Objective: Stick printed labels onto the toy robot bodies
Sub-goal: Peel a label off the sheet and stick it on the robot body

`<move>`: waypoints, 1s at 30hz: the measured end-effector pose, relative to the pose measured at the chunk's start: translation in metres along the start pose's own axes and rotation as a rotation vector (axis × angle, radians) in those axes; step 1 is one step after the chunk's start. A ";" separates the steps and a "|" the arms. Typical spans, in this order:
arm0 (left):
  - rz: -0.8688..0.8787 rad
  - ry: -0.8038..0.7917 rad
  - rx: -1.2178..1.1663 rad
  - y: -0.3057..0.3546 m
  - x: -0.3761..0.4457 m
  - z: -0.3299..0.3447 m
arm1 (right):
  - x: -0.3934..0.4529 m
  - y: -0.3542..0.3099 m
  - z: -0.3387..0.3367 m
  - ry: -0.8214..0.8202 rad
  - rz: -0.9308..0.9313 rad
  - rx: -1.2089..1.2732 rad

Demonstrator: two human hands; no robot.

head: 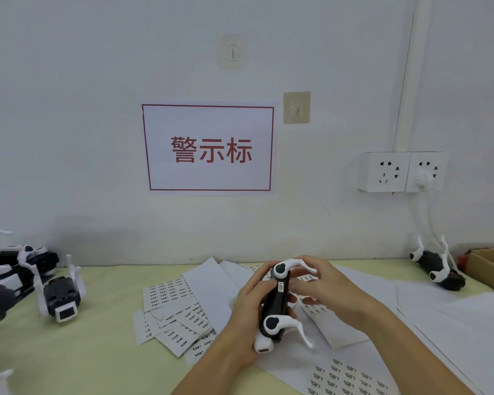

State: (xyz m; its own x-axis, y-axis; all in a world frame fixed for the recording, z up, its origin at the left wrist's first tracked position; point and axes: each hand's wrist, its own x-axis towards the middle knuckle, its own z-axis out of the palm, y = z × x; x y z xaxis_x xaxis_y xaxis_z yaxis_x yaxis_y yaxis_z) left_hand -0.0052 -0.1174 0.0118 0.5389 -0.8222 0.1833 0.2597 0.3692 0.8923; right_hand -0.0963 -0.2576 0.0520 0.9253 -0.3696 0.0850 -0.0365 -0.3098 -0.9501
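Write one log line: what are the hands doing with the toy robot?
left hand: grips toy robot | right hand: fingers at small label on body | label sheets: on table
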 end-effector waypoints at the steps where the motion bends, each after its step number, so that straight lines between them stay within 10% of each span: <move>1: 0.003 0.002 0.002 -0.001 0.000 -0.001 | 0.000 0.000 0.000 -0.025 -0.001 0.016; 30: -0.039 0.006 0.040 -0.003 0.000 -0.004 | 0.000 0.010 0.002 -0.019 0.016 0.171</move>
State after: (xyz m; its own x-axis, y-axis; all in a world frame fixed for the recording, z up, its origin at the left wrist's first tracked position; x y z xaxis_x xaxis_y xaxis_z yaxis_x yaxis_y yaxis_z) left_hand -0.0027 -0.1167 0.0071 0.5337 -0.8330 0.1459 0.2486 0.3194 0.9144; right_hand -0.0963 -0.2591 0.0417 0.9322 -0.3559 0.0652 0.0117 -0.1503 -0.9886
